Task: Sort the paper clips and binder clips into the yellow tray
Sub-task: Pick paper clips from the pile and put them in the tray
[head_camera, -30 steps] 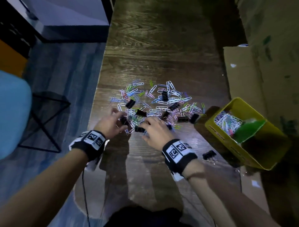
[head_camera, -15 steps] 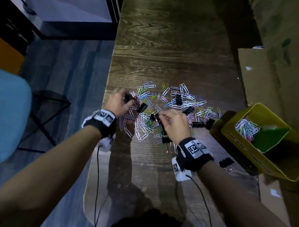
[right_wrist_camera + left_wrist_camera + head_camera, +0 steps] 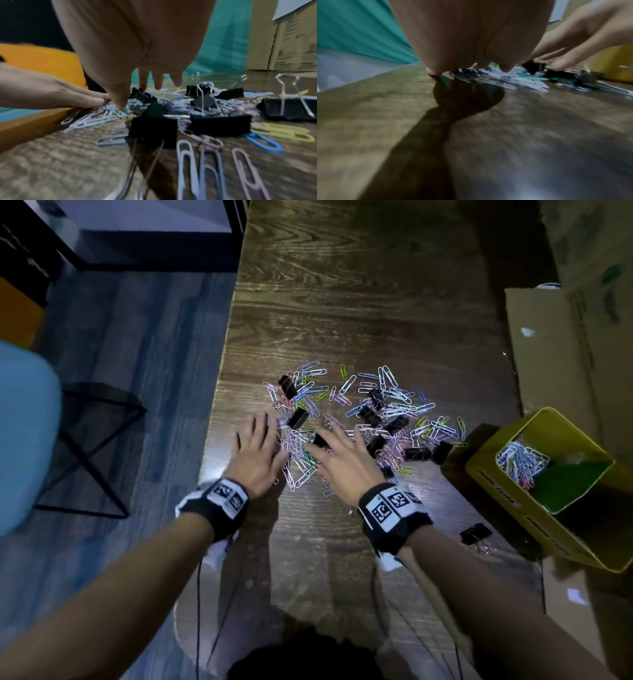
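Underneath, paper clips [image 3: 301, 453] half-hidden.

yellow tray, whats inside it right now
The yellow tray holds a heap of paper clips beside a green divider. Its near part is in shadow, so anything there is hidden.

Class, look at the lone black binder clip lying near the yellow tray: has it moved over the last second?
No. The lone binder clip lies just off the yellow tray's near wall, as before.

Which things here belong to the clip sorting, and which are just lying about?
Job: paper clips, binder clips, yellow tray, left hand, right hand.
Lying about: cardboard box, teal chair, table.
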